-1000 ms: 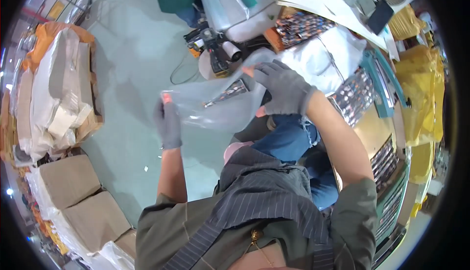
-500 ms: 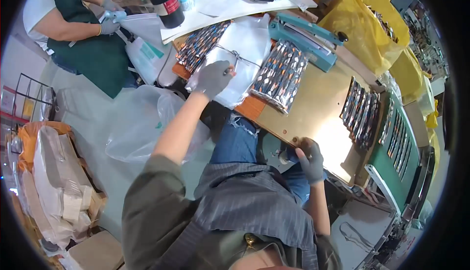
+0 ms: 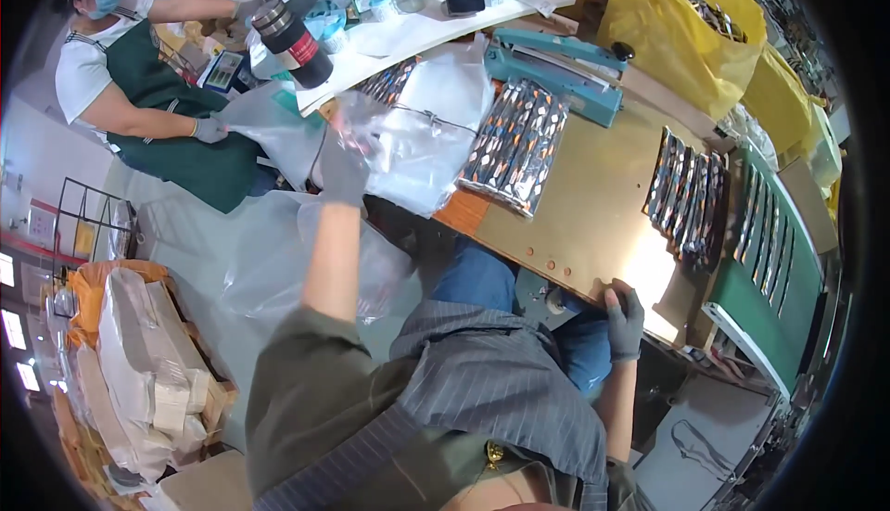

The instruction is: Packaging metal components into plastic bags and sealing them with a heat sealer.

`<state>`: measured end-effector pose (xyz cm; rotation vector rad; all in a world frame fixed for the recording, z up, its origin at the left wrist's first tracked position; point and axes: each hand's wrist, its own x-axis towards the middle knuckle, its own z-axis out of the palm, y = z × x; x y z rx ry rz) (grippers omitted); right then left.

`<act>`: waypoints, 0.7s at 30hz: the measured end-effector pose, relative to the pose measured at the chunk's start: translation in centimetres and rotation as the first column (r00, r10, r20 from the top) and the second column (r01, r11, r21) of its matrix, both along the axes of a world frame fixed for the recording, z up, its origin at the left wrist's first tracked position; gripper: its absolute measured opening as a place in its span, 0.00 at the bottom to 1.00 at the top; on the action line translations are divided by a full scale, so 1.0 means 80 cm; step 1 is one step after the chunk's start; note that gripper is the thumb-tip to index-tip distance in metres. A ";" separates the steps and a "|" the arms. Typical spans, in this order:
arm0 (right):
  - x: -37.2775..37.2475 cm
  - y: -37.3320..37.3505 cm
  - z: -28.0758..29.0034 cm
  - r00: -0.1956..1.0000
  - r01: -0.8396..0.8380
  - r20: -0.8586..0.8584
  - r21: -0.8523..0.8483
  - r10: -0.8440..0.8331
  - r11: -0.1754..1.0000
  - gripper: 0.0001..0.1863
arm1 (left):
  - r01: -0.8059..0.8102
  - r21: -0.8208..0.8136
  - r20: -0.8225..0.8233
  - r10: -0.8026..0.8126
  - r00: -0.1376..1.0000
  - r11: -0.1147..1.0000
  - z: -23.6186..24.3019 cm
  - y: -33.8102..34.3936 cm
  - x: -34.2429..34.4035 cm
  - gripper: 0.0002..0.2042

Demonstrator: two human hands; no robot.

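My left hand, in a grey glove, is blurred at the board's left end, among clear plastic sheeting beside a stack of flat bags; what its fingers hold is unclear. Further right, my right hand, also gloved, has its fingers curled at the front edge of the tan work board. A packet of dark patterned strips lies right of the bags, and a row of similar strips sits near the board's right end. A large clear plastic bag hangs or lies low beneath my left arm.
A co-worker in a green apron stands upper left, holding plastic. A white shelf carries a flask and jars. A teal sealer sits behind the packets; yellow sacks and a green conveyor are right, wrapped cartons lower left.
The view has swung toward the board. My hands have parted from the large bag they held; my right went to the board's edge. My left is blurred at the bag stack; the co-worker's arm reaches out.
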<state>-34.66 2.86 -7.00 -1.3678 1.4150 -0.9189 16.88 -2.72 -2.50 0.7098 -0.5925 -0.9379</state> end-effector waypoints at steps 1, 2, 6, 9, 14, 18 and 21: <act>0.002 0.000 -0.002 0.999 0.044 0.027 0.065 -0.046 0.997 0.22 | 0.002 0.293 -0.220 0.066 0.973 0.956 0.014 0.001 -0.061 0.12; 0.011 -0.002 0.005 0.995 0.082 0.051 0.127 -0.089 0.989 0.24 | 0.096 0.194 -0.138 -0.070 0.988 0.976 0.011 0.017 -0.116 0.13; 0.139 -0.027 0.066 0.869 -0.382 0.337 -0.009 0.363 0.924 0.15 | 0.362 0.343 0.503 -0.496 0.708 0.866 0.010 0.067 -0.270 0.08; 0.137 -0.050 0.108 0.946 -0.258 0.217 0.063 0.239 0.964 0.09 | 0.151 0.222 0.668 -0.263 0.696 0.963 0.001 0.069 -0.278 0.11; 0.062 -0.099 0.055 0.935 -0.276 0.229 0.000 0.269 0.961 0.11 | 0.836 -0.028 -0.174 -0.826 0.536 0.548 0.098 0.051 -0.305 0.15; -0.009 -0.163 0.084 0.959 -0.248 -0.255 -0.528 0.128 0.812 0.22 | 0.671 0.166 -0.034 -0.676 0.736 0.723 0.131 0.017 -0.278 0.27; -0.145 -0.235 0.148 0.704 0.156 -0.610 -0.367 -0.364 0.917 0.43 | 0.611 0.024 0.024 -0.611 0.791 0.791 0.127 -0.021 -0.254 0.21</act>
